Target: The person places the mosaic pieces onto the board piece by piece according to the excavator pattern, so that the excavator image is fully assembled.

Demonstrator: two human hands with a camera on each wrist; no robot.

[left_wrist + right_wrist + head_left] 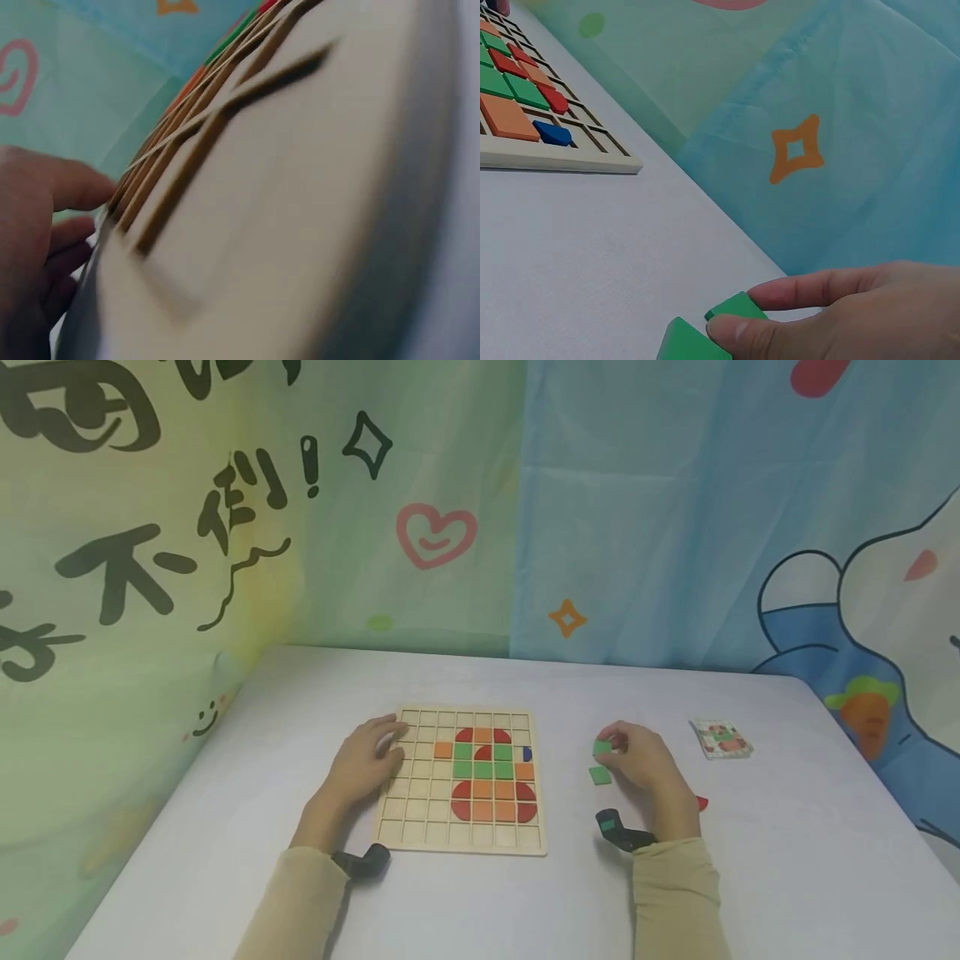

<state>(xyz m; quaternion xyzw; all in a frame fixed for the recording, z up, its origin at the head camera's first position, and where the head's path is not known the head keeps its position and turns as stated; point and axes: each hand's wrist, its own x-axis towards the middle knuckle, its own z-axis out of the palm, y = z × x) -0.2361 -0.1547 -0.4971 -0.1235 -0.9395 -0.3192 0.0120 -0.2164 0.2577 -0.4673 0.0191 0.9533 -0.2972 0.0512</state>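
A wooden grid board (416, 835) lies on the table, with orange, green and red tiles and a blue piece (527, 753) set in its cells. My left hand (367, 758) rests at the board's left edge, thumb and fingers touching the frame; the left wrist view shows the fingertips (94, 187) against the rim. To the right of the board, my right hand (643, 762) pinches a green square tile (736, 306) between thumb and forefinger, at table level. Another green tile (600, 775) lies just in front of it, nearer to me.
A stack of pattern cards (722, 739) lies at the right of the table. A red piece (702, 803) shows partly from behind my right wrist. Printed cloth hangs behind and to the left of the white table (810, 877).
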